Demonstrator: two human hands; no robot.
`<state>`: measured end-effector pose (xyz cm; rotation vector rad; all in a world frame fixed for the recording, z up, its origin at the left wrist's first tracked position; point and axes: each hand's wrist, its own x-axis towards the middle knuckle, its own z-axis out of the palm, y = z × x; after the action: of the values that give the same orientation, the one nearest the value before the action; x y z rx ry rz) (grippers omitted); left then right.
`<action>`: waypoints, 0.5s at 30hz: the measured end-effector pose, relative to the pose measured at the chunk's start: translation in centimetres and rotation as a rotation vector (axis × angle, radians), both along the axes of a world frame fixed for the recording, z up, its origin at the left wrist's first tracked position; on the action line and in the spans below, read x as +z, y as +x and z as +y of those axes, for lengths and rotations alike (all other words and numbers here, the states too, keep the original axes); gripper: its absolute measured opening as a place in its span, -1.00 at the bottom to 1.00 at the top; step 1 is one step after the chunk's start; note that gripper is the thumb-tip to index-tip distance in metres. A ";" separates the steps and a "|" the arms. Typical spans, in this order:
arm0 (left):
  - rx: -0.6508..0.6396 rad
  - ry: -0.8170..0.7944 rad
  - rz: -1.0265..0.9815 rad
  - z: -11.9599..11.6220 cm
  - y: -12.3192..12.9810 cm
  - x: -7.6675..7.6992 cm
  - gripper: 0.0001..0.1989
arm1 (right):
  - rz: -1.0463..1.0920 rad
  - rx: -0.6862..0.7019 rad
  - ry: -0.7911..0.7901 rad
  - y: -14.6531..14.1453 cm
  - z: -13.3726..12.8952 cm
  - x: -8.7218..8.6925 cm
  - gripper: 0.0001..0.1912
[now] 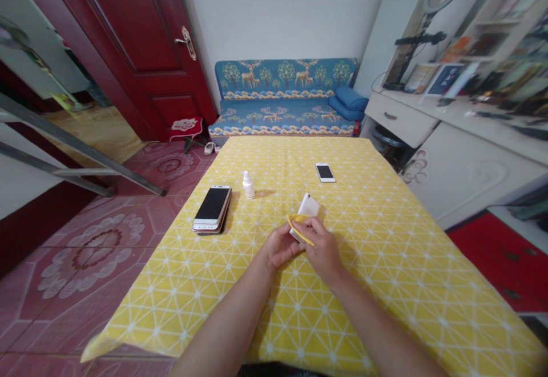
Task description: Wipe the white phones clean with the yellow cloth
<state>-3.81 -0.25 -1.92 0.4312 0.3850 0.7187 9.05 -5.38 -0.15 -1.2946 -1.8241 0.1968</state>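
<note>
My left hand (282,247) is closed around the lower end of a white phone (308,205), which is tilted above the table with its camera end pointing away from me. A yellow cloth (301,229) is pinched in my right hand (323,247) and lies against the phone's lower part. Behind and to the left stands a small white bottle (249,185). Further left is a stack of several phones (213,208), the top one white-framed with a dark screen. Another white phone (325,172) lies flat beyond my hands, screen up.
A yellow patterned cloth covers the table (205,291). Behind it is a blue sofa (274,108) with deer prints. A red stool (186,127) and metal ladder legs (85,172) are at the left. A white cabinet (479,177) stands along the right.
</note>
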 end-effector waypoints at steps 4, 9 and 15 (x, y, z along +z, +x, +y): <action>0.005 -0.030 -0.069 0.4 0.1 -0.1 -0.70 | -0.104 0.035 0.032 -0.9 -0.8 -0.5 -0.54; 0.030 -0.007 -0.091 0.6 0.0 0.3 -0.56 | -0.264 -0.013 0.103 -0.4 -0.5 0.1 -0.55; 0.111 0.050 -0.017 0.6 0.0 0.7 -0.51 | -0.218 0.025 0.107 0.0 0.0 0.4 -0.53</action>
<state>-3.80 0.39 -1.22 0.4530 0.3782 0.8410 9.05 -5.42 0.21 -1.2588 -2.0059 -0.0305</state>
